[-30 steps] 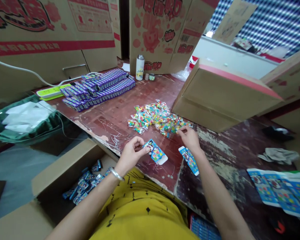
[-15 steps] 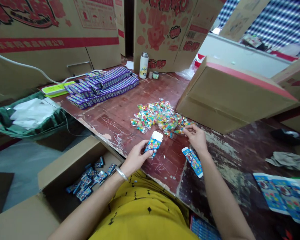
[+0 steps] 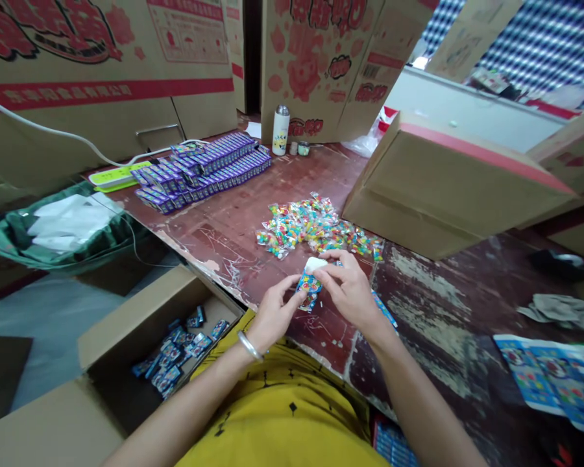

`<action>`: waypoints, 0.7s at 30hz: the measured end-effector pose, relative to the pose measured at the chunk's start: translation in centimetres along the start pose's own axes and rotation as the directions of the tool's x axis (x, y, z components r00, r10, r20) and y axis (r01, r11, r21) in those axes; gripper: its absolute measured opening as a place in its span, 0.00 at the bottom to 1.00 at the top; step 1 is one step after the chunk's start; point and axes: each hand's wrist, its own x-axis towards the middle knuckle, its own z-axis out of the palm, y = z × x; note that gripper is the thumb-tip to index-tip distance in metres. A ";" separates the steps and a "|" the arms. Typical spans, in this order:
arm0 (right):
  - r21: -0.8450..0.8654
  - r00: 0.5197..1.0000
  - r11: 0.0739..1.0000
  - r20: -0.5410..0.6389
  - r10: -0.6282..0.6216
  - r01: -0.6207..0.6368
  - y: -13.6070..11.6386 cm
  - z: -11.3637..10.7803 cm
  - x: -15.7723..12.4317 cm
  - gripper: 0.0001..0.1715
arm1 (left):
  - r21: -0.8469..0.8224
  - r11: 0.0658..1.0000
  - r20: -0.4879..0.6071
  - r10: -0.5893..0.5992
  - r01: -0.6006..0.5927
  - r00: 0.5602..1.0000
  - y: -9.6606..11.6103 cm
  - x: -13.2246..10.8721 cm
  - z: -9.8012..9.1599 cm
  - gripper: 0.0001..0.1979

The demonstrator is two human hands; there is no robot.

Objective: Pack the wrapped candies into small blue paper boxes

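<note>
My left hand (image 3: 278, 310) is closed around a small blue candy box (image 3: 309, 289), held tilted over the table edge with its white top flap up. At the top of this box, the bent fingers of my right hand (image 3: 346, 288) are pressed together. What they pinch is hidden behind them. Just beyond both hands lies a heap of clear candy packets (image 3: 316, 224) with colourful sweets inside. A flat blue carton (image 3: 383, 309) lies partly covered by my right hand and wrist.
Purple small boxes (image 3: 204, 170) stand in rows at the back left, near a white flask (image 3: 280, 131). An open cardboard box (image 3: 126, 324) at lower left holds several blue boxes. A large carton (image 3: 448, 188) sits at right; flat blue sheets (image 3: 549, 376) lie at lower right.
My right hand has moved from the right end of the candy packets, leftward and nearer, to the top of the box. My left hand has shifted slightly right with the box.
</note>
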 end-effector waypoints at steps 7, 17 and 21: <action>0.450 0.957 0.847 0.075 0.279 -0.282 0.2 1.8 -2.5 0.15 | -0.207 0.978 -0.056 0.023 -0.034 0.998 0.6 -0.3 0.4 0.25; 0.570 0.960 0.804 -0.090 0.264 -0.168 -0.8 2.9 -2.4 0.07 | -0.267 0.963 -0.022 0.007 -0.013 1.000 0.4 -0.3 0.4 0.19; 0.612 0.962 0.765 -0.027 0.272 -0.200 -0.8 2.7 -1.8 0.10 | -0.275 0.961 -0.059 -0.021 0.004 0.998 0.7 -0.4 0.4 0.23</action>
